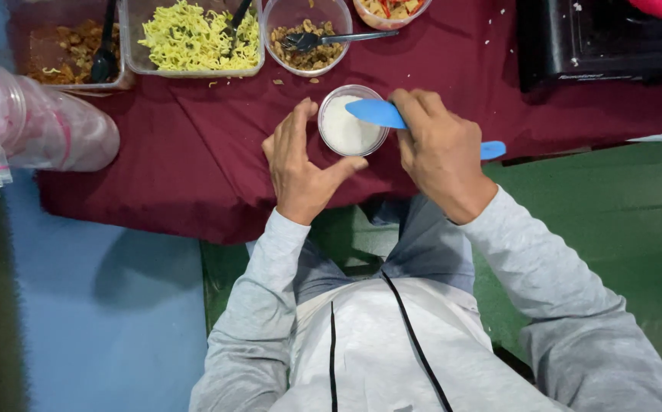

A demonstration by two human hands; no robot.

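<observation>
closest to the grey-sleeved person, both hands rest on the maroon cloth [193,175] with a small round tub of rice [350,126] between them. the left hand [300,164] is loosely curled, thumb and fingers cupped against the tub's near-left wall, touching it but not lifting it. the right hand [438,152] is closed around a blue paddle spoon [380,114]; its long axis runs roughly left to right, handle end poking out past the heel of the hand, blade reaching leftward from the fingertips over the tub's far rim, just above the white rice. so the tub lies just left of the right fingers and just right of the left ones, both about equally near. beyond the fingertips sit a bowl of brown bits with a spoon [308,38], a tray of yellow noodles [193,38], and a tray of brown food [71,49] farther left.
</observation>
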